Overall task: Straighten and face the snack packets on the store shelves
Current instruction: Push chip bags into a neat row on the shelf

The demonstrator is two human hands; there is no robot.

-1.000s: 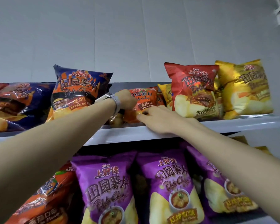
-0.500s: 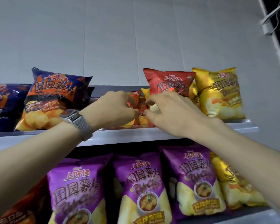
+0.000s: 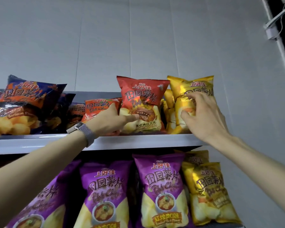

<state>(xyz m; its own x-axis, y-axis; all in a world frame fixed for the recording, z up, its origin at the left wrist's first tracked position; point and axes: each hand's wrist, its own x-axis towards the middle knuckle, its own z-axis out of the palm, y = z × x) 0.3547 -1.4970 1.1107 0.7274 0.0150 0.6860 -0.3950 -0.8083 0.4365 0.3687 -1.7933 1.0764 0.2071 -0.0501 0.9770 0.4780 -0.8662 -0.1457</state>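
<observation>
index finger of the left hand is laid straight across the lower front of the red packet; the thumb is raised along that packet's left edge, and the remaining fingers are curled under its lower left corner, so the corner is held. fingertips of the right hand are spread and bent onto the front of the yellow packet, with the thumb set against its left edge; the packet is gripped. half a second ago both hands were closed in on the orange packet at mid-shelf; that packet is now released, and each hand has been shifted rightward onto a separate packet. both forearms are raised toward the upper shelf, the left wrist carrying a watch on a mesh band. the red and yellow packets are stood side by side at the right end of the upper shelf, near its front edge. each is upright with the long axis vertical and the printed front turned outward. the orange packet is set lower and further back, front outward. a blue packet is noted at the left, and purple packets on the shelf below.
</observation>
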